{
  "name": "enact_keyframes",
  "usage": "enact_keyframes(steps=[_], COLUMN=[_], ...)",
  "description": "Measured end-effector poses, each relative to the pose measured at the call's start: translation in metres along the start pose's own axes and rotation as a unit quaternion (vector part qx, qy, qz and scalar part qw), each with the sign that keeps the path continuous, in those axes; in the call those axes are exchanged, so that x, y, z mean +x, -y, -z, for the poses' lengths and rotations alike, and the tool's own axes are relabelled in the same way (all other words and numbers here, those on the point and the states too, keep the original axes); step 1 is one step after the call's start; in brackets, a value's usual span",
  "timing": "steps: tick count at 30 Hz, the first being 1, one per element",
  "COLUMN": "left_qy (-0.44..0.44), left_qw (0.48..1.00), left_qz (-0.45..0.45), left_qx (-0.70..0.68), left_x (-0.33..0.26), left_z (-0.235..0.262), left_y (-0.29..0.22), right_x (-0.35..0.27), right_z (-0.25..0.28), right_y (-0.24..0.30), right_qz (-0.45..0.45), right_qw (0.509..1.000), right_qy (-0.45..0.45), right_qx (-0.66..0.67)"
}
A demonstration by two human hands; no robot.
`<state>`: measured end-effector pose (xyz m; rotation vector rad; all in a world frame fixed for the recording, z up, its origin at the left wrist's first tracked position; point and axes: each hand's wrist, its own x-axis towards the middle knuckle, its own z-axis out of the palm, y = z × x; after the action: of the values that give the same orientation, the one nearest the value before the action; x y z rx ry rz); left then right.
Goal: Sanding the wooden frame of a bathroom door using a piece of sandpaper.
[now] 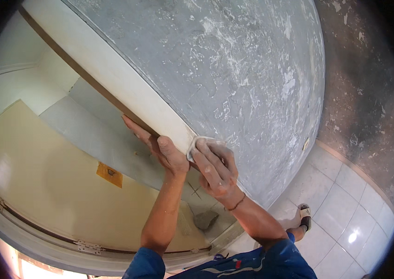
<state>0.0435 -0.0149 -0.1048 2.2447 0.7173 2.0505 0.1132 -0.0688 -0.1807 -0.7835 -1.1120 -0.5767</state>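
Note:
My right hand (218,169) presses a small folded whitish pad (196,148) against the white door frame (159,111). Whether the pad is cloth or sandpaper I cannot tell. Pale dust coats the fingers that lie over it. Just to its left, my left hand (171,156) rests along the frame's brown inner edge (90,79), with its fingers stretched out flat and its thumb apart. The frame runs diagonally from the upper left down to both hands.
A grey wall (234,69) with white scuffs borders the frame on the right. To the left, a cream door (48,172) carries a yellow-orange square plate (109,174). Pale floor tiles (341,209) and my sandalled foot (304,216) show at lower right.

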Motion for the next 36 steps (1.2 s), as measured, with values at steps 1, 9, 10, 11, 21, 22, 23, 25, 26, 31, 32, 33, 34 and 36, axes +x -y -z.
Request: enact_keyframes(steps=[1,9,10,11,21,22,23,25,26,31,32,33,34,36], left_qy=[0.002,-0.01,-0.011,-0.002,-0.02,-0.019,0.0,0.018,0.012,-0.003,-0.009,-0.016,-0.017,0.016], left_qw=[1.0,1.0,1.0,1.0,1.0,1.0,1.0,0.999,0.999,0.999,1.0,1.0,1.0,0.999], left_qz=[0.003,0.013,0.015,0.016,0.001,0.003,0.015,0.025,0.025,0.015,0.015,0.014,0.013,0.011], left_qx=[-0.004,0.02,0.018,0.015,0.001,0.001,-0.009,-0.014,-0.023,-0.031,-0.025,-0.019,-0.018,-0.03], left_x=[-0.003,0.0,-0.001,-0.002,0.0,-0.001,-0.002,-0.001,-0.001,-0.002,-0.002,-0.001,0.0,0.0], left_z=[-0.001,0.001,-0.001,-0.003,0.003,0.002,0.003,0.002,0.002,-0.001,-0.001,0.0,0.002,-0.001], left_y=[0.001,-0.004,-0.001,0.002,0.003,0.0,-0.007,-0.012,-0.013,0.004,0.005,0.003,0.0,-0.006], right_x=[0.005,0.005,0.003,0.004,0.011,0.012,0.017,0.033,0.04,0.015,0.006,0.006,0.01,0.027], right_z=[-0.001,0.005,0.005,0.004,0.007,0.006,0.003,-0.004,-0.007,0.006,0.007,0.008,0.007,0.003], right_y=[-0.001,-0.002,-0.005,-0.009,-0.001,-0.001,-0.001,-0.001,-0.001,-0.004,-0.005,-0.002,0.0,-0.004], right_qz=[-0.001,0.037,0.038,0.044,0.029,0.027,0.027,0.026,0.028,0.024,0.025,0.027,0.027,0.017], right_qw=[1.0,0.999,0.999,0.999,0.999,0.999,0.999,0.999,0.999,0.999,0.999,0.999,0.999,0.999], right_qy=[0.001,0.03,0.032,0.019,0.034,0.035,0.019,0.0,-0.008,0.021,0.029,0.036,0.036,0.013], right_qx=[-0.005,-0.002,-0.004,0.004,0.008,0.006,0.015,0.028,0.031,0.006,0.007,0.008,0.01,0.027])
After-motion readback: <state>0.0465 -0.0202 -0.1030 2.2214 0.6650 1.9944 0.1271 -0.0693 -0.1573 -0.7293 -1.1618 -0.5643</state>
